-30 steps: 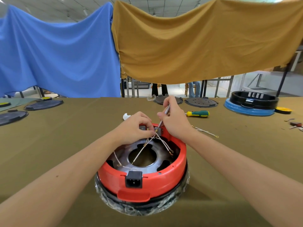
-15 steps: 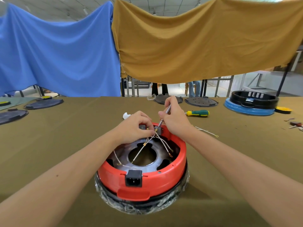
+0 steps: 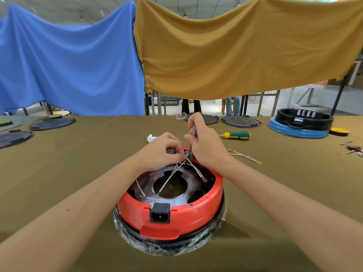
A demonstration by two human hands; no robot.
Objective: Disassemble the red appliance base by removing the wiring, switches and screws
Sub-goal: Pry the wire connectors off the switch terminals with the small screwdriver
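Two hands at red base (image 3: pixel 169 213) far rim | your left hand (image 3: pixel 160 152) pinched wires (image 3: pixel 184 167) | your right hand (image 3: pixel 206 146) gripped metal tool (image 3: pixel 192 136)

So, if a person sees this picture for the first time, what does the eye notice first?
Most likely the red appliance base in the centre of the table. At its far rim the left hand holds a small grey part and the right hand grips a thin metal tool. Blue and mustard cloths hang behind.
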